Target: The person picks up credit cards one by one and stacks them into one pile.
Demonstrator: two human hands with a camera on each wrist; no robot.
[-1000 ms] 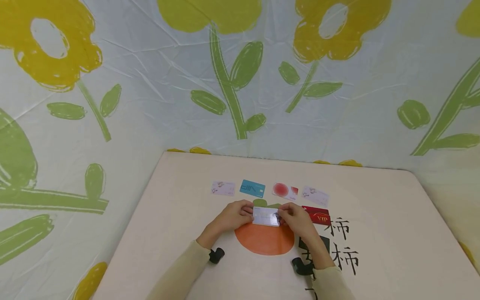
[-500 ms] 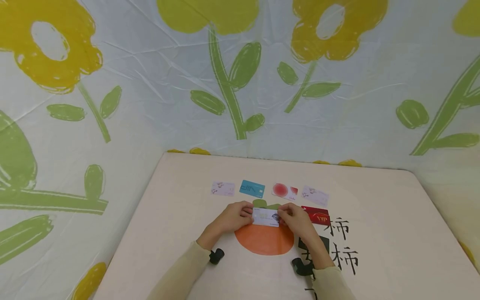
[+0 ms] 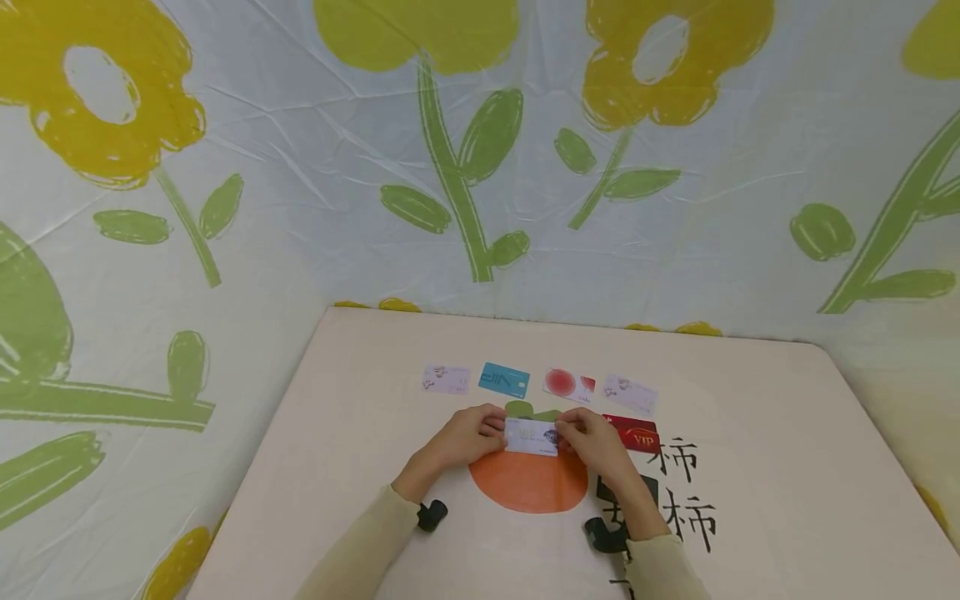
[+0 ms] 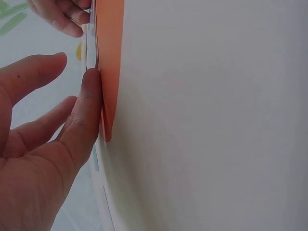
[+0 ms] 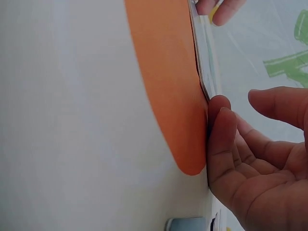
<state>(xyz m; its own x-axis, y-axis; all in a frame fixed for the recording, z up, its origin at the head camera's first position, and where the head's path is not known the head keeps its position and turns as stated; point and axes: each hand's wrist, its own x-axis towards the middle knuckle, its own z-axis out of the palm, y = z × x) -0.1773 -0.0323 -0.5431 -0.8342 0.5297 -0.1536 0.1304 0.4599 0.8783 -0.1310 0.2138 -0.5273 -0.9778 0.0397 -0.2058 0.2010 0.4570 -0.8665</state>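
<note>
A pale lavender rectangular card (image 3: 532, 437), with a dark rounded motif at its right end and illegible print, lies over an orange shape (image 3: 528, 485) on the surface (image 3: 765, 408), lower centre of the frame. The left hand's (image 3: 468, 434) grip is spread, one fingertip (image 4: 91, 82) touching the card's end; the right hand's (image 3: 597, 442) fingertips (image 5: 221, 105) meet the opposite end, whether pinching cannot be told.

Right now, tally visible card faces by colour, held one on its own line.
Pale purple cards: 2
Blue card: 1
White-and-red card: 1
Red card: 1
Black card, partly hidden: 1
Held pale card: 1
Total: 7
</note>
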